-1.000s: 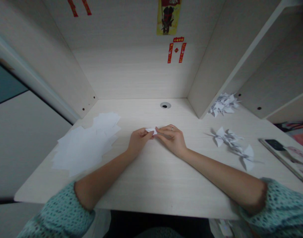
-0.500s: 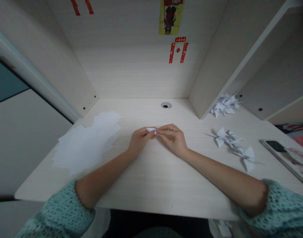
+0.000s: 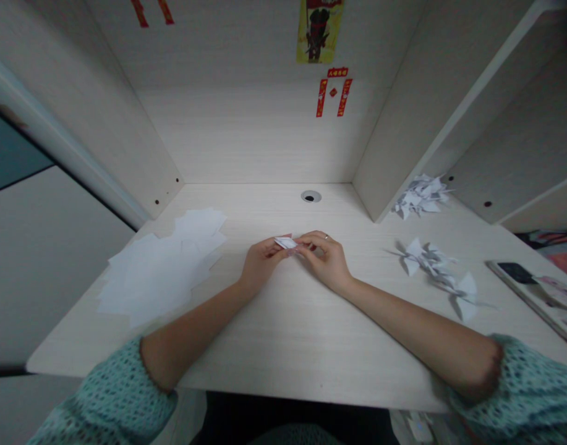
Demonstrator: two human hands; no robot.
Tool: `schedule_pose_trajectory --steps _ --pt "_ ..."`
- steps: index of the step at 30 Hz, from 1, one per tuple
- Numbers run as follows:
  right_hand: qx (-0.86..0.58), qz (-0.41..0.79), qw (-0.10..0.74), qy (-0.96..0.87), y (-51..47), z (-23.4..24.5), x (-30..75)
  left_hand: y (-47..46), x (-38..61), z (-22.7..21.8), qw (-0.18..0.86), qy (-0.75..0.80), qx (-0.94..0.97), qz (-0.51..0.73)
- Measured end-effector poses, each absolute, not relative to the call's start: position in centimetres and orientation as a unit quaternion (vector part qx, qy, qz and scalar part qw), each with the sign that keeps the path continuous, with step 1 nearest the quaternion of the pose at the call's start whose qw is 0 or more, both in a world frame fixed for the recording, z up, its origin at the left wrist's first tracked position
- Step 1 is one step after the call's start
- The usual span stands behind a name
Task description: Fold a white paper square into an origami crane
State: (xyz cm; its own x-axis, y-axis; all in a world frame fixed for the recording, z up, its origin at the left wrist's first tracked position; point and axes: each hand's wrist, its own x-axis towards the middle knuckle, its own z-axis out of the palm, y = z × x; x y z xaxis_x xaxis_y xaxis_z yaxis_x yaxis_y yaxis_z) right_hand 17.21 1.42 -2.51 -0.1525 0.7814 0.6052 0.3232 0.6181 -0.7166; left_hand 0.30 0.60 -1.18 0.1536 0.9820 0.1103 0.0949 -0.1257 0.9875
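At the middle of the pale wooden desk, both my hands meet over a small folded piece of white paper. My left hand pinches its left end with curled fingers. My right hand, with a ring on one finger, has its fingertips closed on the paper's right side. Most of the paper is hidden under the fingers. Both sleeves are teal knit, pushed up the forearms.
A loose spread of flat white paper sheets lies at the left. Folded white paper figures lie at the right, with a further heap in the shelf nook. A phone rests at the far right edge. A cable hole sits near the back wall.
The folded paper has been lifted and tilted slightly between my fingers. My right fingers have curled in closer on it. Both arms have stayed in place.
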Motion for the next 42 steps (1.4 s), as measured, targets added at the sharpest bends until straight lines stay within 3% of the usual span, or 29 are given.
schedule_pose_trajectory --steps 16,23,42 --pt "-0.4 0.233 0.519 -0.718 1.5 -2.4 17.0 0.3 0.2 -1.4 0.427 0.484 0.629 0.432" --pt "-0.396 0.295 0.516 -0.7 1.7 -2.5 16.9 0.0 0.3 -1.0 0.379 0.502 0.651 0.425" --pt "-0.389 0.244 0.468 -0.755 1.6 -2.4 17.0 0.1 0.1 -0.9 0.324 0.514 0.642 0.468"
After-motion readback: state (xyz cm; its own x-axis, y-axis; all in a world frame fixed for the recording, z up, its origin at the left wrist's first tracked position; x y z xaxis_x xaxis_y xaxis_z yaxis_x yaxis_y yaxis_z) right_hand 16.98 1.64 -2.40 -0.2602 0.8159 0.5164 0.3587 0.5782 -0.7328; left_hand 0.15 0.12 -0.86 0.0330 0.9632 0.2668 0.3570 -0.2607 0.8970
